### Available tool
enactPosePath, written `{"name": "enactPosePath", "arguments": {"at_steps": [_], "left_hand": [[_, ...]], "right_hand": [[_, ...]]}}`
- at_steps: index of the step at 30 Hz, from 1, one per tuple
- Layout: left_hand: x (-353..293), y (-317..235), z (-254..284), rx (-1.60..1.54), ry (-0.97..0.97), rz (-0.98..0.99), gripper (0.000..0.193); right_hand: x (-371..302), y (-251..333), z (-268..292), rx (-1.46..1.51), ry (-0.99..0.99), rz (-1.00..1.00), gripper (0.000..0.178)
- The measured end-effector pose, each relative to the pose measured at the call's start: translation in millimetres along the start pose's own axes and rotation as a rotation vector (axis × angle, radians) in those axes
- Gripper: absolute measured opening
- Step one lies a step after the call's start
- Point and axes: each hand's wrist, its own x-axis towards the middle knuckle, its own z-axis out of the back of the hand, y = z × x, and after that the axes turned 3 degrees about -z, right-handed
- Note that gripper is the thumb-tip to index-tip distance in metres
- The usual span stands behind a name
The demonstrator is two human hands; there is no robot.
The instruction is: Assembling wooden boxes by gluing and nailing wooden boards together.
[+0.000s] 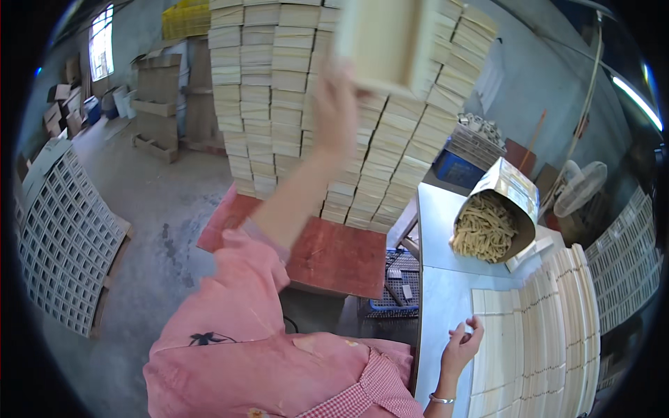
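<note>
Wooden tray (383, 43), in left hand (336, 104), right hand (460, 346) apart

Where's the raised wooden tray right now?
In the head view, the tray is at the top edge, right of centre, in the left hand, before the tall pale stack.

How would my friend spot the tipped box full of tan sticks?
Find the pale table at the right. On its far end, beyond the right hand and the rows of pale wooden pieces, lies a shiny, boxy container on its side. Unlike those neat rows, it holds a messy heap of tan strips.
</note>
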Motion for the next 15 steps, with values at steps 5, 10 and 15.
{"name": "enactPosePath", "arguments": {"at_steps": [5,10,15], "left_hand": [[129,-77,62,0.251,-0.503,-0.297,0.032],[165,-155,95,0.392,-0.613,-0.406,0.033],[198,-209,139,0.502,-0.721,-0.502,0.034]], "right_hand": [[0,-68,-11,-0.24,0.108,-0.036,0.043],[-18,-91,-22,-0.921,0.26,0.174,0.071],[-23,-88,-15,-1.105,0.463,0.183,0.095]]}}
